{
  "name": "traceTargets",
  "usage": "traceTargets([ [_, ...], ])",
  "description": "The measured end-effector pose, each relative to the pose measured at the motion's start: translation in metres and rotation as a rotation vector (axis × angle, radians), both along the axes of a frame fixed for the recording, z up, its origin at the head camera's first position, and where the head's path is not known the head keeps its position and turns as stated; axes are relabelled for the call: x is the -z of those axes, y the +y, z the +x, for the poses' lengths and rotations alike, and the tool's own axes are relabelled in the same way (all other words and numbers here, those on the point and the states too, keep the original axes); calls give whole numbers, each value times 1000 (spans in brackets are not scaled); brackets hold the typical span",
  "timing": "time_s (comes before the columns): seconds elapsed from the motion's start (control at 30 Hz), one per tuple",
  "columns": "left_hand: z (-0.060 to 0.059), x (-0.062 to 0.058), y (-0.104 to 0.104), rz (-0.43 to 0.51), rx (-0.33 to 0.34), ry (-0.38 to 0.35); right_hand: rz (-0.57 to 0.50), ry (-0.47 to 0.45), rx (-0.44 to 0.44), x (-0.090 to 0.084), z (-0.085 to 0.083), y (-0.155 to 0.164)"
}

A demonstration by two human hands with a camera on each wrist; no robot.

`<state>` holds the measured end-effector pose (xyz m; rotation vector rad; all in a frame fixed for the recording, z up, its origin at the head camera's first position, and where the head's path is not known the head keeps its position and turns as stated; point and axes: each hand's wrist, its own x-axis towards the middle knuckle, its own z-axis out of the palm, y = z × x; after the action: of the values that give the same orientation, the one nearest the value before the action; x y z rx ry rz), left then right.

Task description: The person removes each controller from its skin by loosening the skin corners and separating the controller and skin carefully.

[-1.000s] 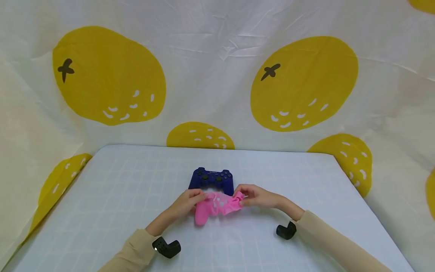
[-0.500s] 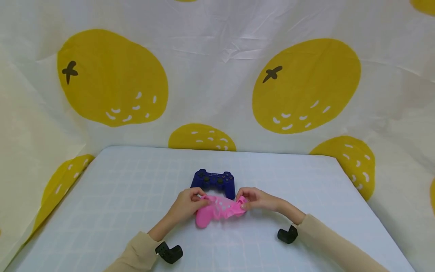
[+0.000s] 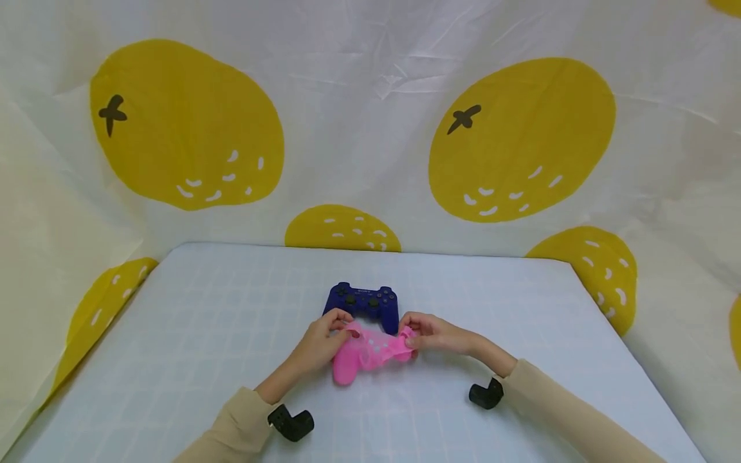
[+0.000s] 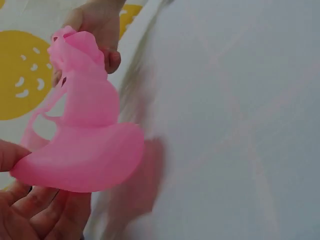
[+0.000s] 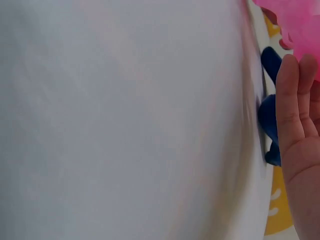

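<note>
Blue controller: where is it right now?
Head view: the blue controller lies mid-table, just behind the pink cover that the left hand and right hand hold stretched between them.

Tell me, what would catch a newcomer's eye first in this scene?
Probably the bright pink cover, a soft, floppy thing stretched between the left hand and the right hand in the middle of the pale table. Just behind it lies a dark blue game controller. Above hangs a white backdrop printed with big yellow fruit.
</note>
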<state>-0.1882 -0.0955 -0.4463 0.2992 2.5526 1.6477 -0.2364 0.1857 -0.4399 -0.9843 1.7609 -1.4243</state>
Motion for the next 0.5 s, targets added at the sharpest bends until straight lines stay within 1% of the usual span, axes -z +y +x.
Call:
traceTargets([
  [0.13,-7,4,-6,54,105,-156,31,-36,38,4,-1,1],
  [0.23,-12,6,-10,95,153,-232,55,-40,52,5,-1,3],
  [0.3,-13,7,-11,118,166,-253,64,-31,68,5,0,4],
  [0.5,-13,9,-12,147,164,-247,50,-32,97,9,1,8],
])
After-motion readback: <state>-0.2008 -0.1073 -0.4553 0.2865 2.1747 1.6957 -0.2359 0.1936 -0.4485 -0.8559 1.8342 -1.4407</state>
